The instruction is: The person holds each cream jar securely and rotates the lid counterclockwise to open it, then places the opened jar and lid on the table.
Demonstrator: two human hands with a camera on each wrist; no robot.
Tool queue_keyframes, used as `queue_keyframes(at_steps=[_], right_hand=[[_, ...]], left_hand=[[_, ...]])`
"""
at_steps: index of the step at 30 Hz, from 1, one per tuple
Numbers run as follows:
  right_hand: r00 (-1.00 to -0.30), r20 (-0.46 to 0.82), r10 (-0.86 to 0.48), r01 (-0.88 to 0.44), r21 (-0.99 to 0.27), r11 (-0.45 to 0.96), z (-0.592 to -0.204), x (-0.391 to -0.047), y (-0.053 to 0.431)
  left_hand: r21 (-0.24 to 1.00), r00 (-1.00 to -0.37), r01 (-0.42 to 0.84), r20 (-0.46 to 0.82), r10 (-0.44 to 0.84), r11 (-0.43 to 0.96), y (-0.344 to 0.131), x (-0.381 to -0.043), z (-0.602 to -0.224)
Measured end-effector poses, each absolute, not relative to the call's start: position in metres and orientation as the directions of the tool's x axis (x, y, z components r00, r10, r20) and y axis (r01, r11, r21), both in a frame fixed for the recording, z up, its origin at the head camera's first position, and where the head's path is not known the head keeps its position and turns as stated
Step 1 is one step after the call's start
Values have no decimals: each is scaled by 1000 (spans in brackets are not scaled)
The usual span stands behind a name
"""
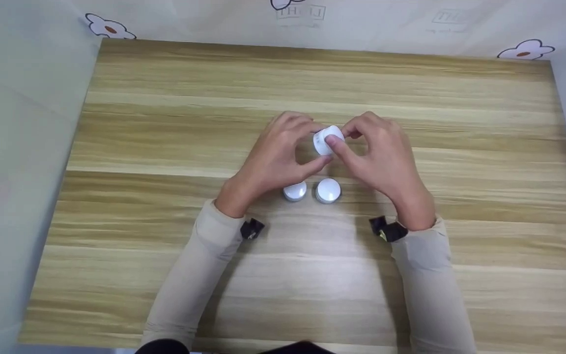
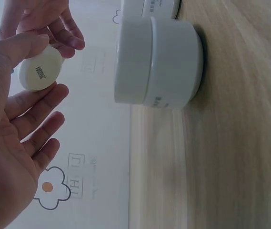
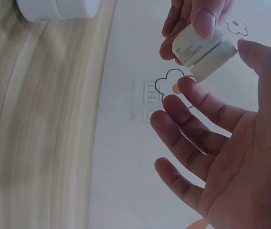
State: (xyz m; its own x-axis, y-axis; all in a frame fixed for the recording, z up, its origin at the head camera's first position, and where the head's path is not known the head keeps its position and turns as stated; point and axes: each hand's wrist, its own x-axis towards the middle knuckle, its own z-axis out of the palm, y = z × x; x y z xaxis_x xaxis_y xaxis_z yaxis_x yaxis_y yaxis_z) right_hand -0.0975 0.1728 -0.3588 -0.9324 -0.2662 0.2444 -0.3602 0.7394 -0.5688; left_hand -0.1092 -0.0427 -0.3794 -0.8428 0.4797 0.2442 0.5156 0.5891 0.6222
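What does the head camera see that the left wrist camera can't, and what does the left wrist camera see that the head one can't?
Only the head view shows the beige sleeves and the round tops of the two standing jars. Only the left wrist view shows lettering low on a standing jar's side. Both show the left hand, the right hand and the white jar between them.
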Motion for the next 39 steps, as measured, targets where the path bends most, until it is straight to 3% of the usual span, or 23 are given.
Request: queue_keyframes(at_steps=[20, 30, 39], right_hand=[[-899, 233, -371, -432, -613, 661, -358, -97, 172], [-941, 236, -244, -338, -574, 746, -359, -97, 174], [-932, 234, -278, -363, -599, 714, -357, -97, 173]], left_hand=[[608, -843, 520, 251, 476, 600, -43, -111, -383], [612, -842, 524, 267, 468, 593, -41, -111, -383], [600, -837, 537, 287, 467, 593, -41, -111, -383]])
